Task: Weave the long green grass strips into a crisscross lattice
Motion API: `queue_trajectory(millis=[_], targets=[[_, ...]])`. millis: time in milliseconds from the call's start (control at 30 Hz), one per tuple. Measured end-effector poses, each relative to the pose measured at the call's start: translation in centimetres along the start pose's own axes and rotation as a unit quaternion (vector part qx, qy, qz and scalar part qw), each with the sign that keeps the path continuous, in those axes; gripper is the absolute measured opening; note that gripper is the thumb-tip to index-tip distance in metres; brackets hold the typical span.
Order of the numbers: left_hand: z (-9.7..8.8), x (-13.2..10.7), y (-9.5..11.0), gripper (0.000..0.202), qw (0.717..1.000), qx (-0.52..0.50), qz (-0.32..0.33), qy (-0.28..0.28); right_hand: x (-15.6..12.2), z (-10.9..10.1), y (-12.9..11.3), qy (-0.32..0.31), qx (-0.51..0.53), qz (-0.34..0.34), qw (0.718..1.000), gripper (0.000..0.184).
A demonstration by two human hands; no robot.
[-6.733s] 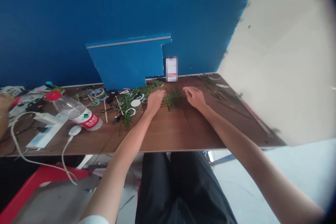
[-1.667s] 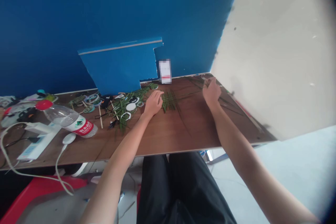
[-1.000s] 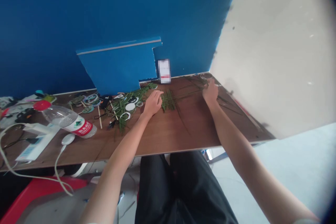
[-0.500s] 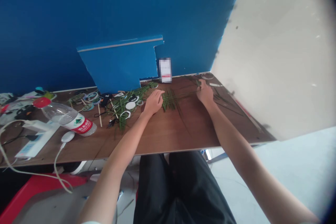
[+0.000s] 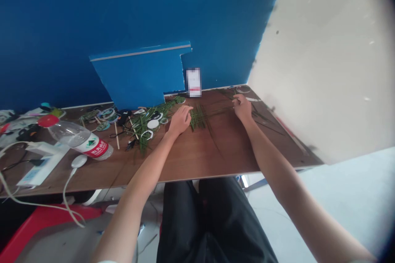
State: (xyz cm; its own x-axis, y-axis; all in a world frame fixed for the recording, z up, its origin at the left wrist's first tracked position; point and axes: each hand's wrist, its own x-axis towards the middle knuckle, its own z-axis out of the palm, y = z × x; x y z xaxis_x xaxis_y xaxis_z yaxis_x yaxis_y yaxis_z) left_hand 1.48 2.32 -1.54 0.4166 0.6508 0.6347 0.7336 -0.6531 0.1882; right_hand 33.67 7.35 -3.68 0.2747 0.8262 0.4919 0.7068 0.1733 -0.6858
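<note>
A small woven patch of green leaf strips (image 5: 198, 117) lies flat on the brown table, with long loose ends running out to the right and toward me. My left hand (image 5: 180, 120) rests at the patch's left edge, its fingers stretched out over the strips; its palm side is hidden. Farther right, my right hand (image 5: 242, 108) hovers by the ends of the long strips. Its fingers are bent but apart, and I see nothing clearly gripped in them.
Left of the patch lies a heap of green strips (image 5: 144, 125) with white discs (image 5: 153, 124) and sticks. A water bottle (image 5: 77, 137) lies tilted beside a power strip (image 5: 45, 166) and a white cable. A blue wall (image 5: 138, 12) and blue panel (image 5: 138, 76) stand behind; a pale wall (image 5: 314, 57) rises at right.
My right hand has shifted slightly to the right and its fingers have loosened apart. My left hand and the woven strips stay where they were.
</note>
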Motion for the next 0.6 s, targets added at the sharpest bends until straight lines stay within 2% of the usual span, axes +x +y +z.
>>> queue_trajectory(millis=[167, 333, 467, 600], targets=[[0.0, 0.0, 0.0, 0.033, 1.000, 0.004, 0.003, 0.002, 0.9, 0.2, 1.5, 0.013, 0.131, 0.015, 0.991, 0.047], [0.0, 0.0, 0.0, 0.033, 1.000, 0.001, 0.004, 0.007, 1.2, 0.1, 1.6, 0.014, 0.186, 0.054, 0.981, 0.048], [-0.1, 0.0, 0.1, 0.033, 1.000, 0.001, 0.002, 0.001, 1.0, -0.4, 1.1, -0.008, 0.158, 0.077, 0.984, 0.043], [-0.3, 0.0, 0.2, 0.033, 1.000, 0.002, -0.001, -0.006, 0.8, -1.3, 0.3, 0.020, 0.032, 0.055, 0.998, 0.041]])
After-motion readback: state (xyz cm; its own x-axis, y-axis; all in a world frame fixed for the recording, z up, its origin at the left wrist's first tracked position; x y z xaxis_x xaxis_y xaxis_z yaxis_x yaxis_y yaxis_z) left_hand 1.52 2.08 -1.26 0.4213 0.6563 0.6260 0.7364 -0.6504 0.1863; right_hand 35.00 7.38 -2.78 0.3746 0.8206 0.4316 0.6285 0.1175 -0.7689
